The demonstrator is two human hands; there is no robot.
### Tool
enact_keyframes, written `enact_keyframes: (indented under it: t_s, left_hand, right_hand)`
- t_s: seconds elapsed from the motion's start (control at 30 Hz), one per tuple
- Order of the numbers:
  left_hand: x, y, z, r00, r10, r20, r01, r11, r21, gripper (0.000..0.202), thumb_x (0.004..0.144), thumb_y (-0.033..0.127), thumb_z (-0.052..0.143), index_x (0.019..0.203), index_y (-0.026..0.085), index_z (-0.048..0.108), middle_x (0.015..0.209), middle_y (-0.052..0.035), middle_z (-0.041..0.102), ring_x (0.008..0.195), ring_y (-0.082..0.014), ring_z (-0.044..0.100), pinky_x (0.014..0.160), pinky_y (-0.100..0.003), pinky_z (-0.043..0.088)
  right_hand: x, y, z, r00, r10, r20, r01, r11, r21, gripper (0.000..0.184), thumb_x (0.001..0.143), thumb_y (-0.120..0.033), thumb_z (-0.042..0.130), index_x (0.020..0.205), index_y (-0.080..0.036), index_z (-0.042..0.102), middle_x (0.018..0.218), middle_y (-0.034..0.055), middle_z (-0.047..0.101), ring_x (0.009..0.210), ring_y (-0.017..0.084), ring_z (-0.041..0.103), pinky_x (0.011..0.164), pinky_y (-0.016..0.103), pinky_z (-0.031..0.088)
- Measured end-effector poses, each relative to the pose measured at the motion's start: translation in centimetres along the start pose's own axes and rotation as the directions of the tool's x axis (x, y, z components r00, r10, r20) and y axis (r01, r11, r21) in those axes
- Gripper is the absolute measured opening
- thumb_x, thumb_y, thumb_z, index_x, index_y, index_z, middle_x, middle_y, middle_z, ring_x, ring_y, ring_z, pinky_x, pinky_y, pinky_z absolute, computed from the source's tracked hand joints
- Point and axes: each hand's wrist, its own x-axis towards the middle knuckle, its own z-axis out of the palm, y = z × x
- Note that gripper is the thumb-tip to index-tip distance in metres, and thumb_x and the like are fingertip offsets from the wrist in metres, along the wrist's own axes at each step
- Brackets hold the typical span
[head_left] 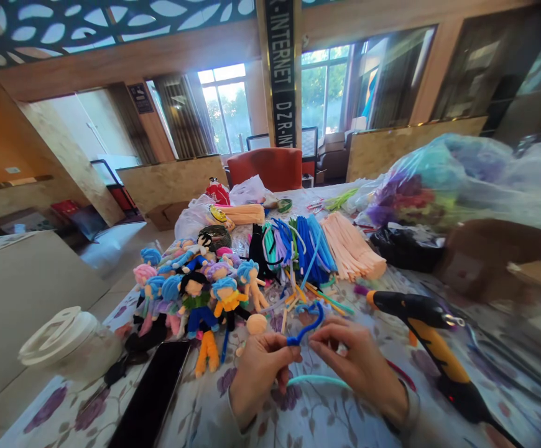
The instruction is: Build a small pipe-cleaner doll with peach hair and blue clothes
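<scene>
Between the thumb and fingers of my left hand (267, 367) is one end of a blue pipe cleaner (316, 316). Its free length rises and curls over to the right. Just right of it is my right hand (354, 358), thumb and fingertips drawn close together; whether anything is pinched in them is hidden. A mint-green pipe cleaner (319, 378) lies on the table beneath both hands. Beyond my left hand rests a peach-coloured round piece (256, 323). Small fuzzy dolls (198, 298) with coloured hair and clothes are heaped at the left.
Bundles of blue pipe cleaners (314, 249) and peach ones (352, 246) lie farther back. A black and yellow glue gun (431, 339) with its cord is on the right. At left are a phone (152, 398) and a whitish lidded container (72, 342). Plastic bags (457, 168) stand at back right.
</scene>
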Motion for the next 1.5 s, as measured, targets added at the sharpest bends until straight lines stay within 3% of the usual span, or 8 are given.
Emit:
enact_keyframes:
  t_s: [0.27, 0.57, 0.73, 0.97, 1.1, 1.23, 1.4, 1.5]
  left_hand:
    - [-0.3, -0.5, 0.3, 0.997, -0.049, 0.061, 0.045, 0.997, 0.063, 0.023, 0.065, 0.034, 0.070, 0.054, 0.015, 0.065, 0.029, 0.0058, 0.047, 0.023, -0.0064, 0.038, 0.026, -0.017, 0.024]
    - [-0.5, -0.3, 0.4, 0.986, -0.078, 0.145, 0.084, 0.996, -0.037, 0.019, 0.059, 0.031, 0.065, 0.047, 0.017, 0.057, 0.025, 0.0067, 0.042, 0.021, -0.0063, 0.032, 0.028, -0.020, 0.026]
    - [-0.5, -0.4, 0.5, 0.985, -0.080, 0.153, 0.089, 0.995, -0.053, 0.018, 0.058, 0.029, 0.066, 0.048, 0.018, 0.055, 0.026, 0.0071, 0.044, 0.021, -0.0074, 0.035, 0.028, -0.021, 0.028]
    - [-0.9, 0.2, 0.5, 0.984, -0.079, 0.159, 0.083, 0.996, -0.014, 0.016, 0.057, 0.025, 0.065, 0.048, 0.018, 0.055, 0.040, 0.0007, 0.061, 0.024, -0.0062, 0.040, 0.028, -0.019, 0.027]
    - [-0.9, 0.5, 0.5, 0.988, -0.074, 0.136, 0.074, 0.997, 0.003, 0.017, 0.059, 0.025, 0.064, 0.048, 0.019, 0.052, 0.033, 0.0042, 0.054, 0.023, -0.0059, 0.037, 0.028, -0.019, 0.025]
    - [-0.8, 0.6, 0.5, 0.987, -0.083, 0.134, 0.080, 0.996, 0.025, 0.016, 0.059, 0.025, 0.064, 0.050, 0.019, 0.052, 0.037, 0.0020, 0.059, 0.024, -0.0068, 0.041, 0.028, -0.019, 0.026]
    - [-0.9, 0.5, 0.4, 0.986, -0.085, 0.147, 0.079, 0.996, 0.042, 0.017, 0.059, 0.023, 0.065, 0.049, 0.018, 0.052, 0.038, 0.0016, 0.059, 0.025, -0.0065, 0.042, 0.029, -0.019, 0.025]
    - [-0.9, 0.5, 0.4, 0.988, -0.077, 0.131, 0.072, 0.997, 0.042, 0.017, 0.059, 0.024, 0.064, 0.049, 0.019, 0.051, 0.034, 0.0034, 0.056, 0.025, -0.0071, 0.041, 0.028, -0.019, 0.025]
  right_hand:
    - [0.2, 1.3, 1.8, 0.937, 0.300, 0.180, -0.336, 0.916, 0.220, 0.034, 0.082, -0.045, 0.062, 0.065, -0.015, 0.067, 0.059, -0.0001, 0.057, 0.054, 0.012, 0.049, 0.051, 0.023, 0.037]
    - [0.1, 0.2, 1.8, 0.940, 0.298, 0.165, -0.338, 0.879, 0.336, 0.031, 0.079, -0.042, 0.067, 0.062, -0.017, 0.061, 0.064, -0.0009, 0.054, 0.063, 0.013, 0.048, 0.059, 0.024, 0.037]
    - [0.3, 0.9, 1.5, 0.908, 0.383, 0.166, -0.417, 0.804, 0.424, 0.040, 0.076, -0.054, 0.069, 0.066, -0.016, 0.063, 0.061, 0.0007, 0.059, 0.061, 0.014, 0.053, 0.060, 0.025, 0.041]
    - [0.2, 1.3, 2.3, 0.849, 0.481, 0.219, -0.509, 0.633, 0.584, 0.051, 0.066, -0.065, 0.072, 0.064, -0.015, 0.062, 0.058, -0.0002, 0.057, 0.054, 0.012, 0.053, 0.057, 0.027, 0.045]
    - [0.4, 2.2, 2.0, 0.834, 0.516, 0.195, -0.507, 0.580, 0.637, 0.045, 0.063, -0.056, 0.080, 0.062, -0.015, 0.062, 0.061, -0.0005, 0.058, 0.055, 0.011, 0.053, 0.058, 0.026, 0.046]
    - [0.5, 2.6, 1.5, 0.826, 0.548, 0.131, -0.469, 0.540, 0.699, 0.041, 0.063, -0.054, 0.081, 0.065, -0.016, 0.066, 0.066, 0.0000, 0.059, 0.060, 0.011, 0.053, 0.060, 0.024, 0.046]
    - [0.5, 2.1, 1.6, 0.824, 0.537, 0.182, -0.462, 0.449, 0.765, 0.037, 0.065, -0.051, 0.079, 0.064, -0.016, 0.066, 0.064, 0.0001, 0.057, 0.057, 0.012, 0.051, 0.058, 0.027, 0.047]
    - [0.7, 1.9, 1.4, 0.821, 0.554, 0.138, -0.439, 0.459, 0.773, 0.036, 0.060, -0.047, 0.084, 0.064, -0.016, 0.065, 0.064, -0.0007, 0.058, 0.057, 0.011, 0.051, 0.057, 0.026, 0.046]
